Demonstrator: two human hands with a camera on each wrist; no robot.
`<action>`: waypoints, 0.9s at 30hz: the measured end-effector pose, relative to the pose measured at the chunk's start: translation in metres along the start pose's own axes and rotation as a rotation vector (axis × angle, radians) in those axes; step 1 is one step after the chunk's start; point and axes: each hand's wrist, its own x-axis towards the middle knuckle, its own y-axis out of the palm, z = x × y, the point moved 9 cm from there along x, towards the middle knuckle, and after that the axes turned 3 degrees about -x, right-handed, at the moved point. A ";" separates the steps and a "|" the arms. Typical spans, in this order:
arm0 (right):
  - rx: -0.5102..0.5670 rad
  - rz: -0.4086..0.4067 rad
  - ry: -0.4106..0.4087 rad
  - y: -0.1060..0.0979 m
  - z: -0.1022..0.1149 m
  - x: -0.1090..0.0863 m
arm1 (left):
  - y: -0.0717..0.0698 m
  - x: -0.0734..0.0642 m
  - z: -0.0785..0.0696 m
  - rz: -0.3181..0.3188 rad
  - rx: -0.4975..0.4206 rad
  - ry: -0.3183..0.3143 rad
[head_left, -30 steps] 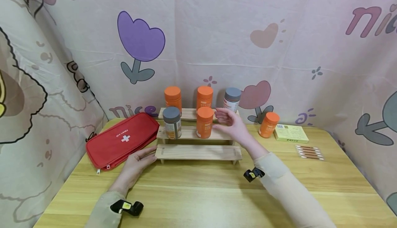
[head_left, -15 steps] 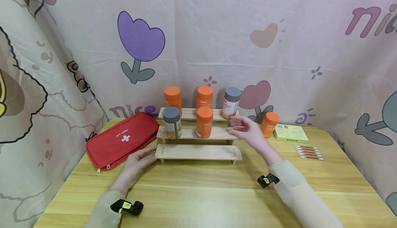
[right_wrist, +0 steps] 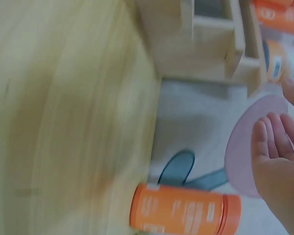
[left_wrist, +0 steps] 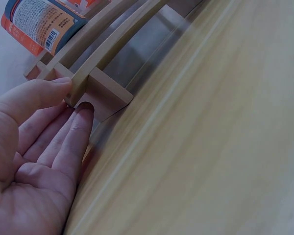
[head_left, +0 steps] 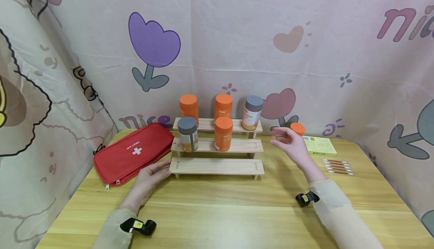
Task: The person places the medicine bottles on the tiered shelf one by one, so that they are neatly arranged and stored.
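A three-tier wooden rack [head_left: 217, 166] stands on the table. My left hand [head_left: 149, 183] is at the left end of its lowest tier; in the left wrist view the thumb [left_wrist: 56, 90] lies on the board's end and the fingers reach below it, pinching the corner. My right hand [head_left: 291, 143] holds nothing, fingers loosely bent, in the air between the rack and a loose orange bottle [head_left: 297, 128], whose body it hides in the head view. A grey-capped bottle [head_left: 187, 136] and an orange bottle [head_left: 223, 136] stand on the middle tier. On the top tier are two orange bottles [head_left: 188, 107] and a grey-capped one [head_left: 252, 115].
A red first aid pouch [head_left: 133, 155] lies left of the rack, close to my left hand. To the right are a pale yellow-green box [head_left: 320, 146] and a small pack of cotton swabs [head_left: 338, 166]. A printed curtain [head_left: 220, 45] hangs right behind the table.
My right hand has moved away from the orange bottle on the middle tier, rightward past the rack's end, and now covers the loose orange bottle's body. My left hand has stayed put.
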 end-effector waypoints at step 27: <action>-0.562 -0.258 -0.078 -0.059 -0.015 0.016 | 0.000 -0.001 0.000 -0.011 0.011 -0.006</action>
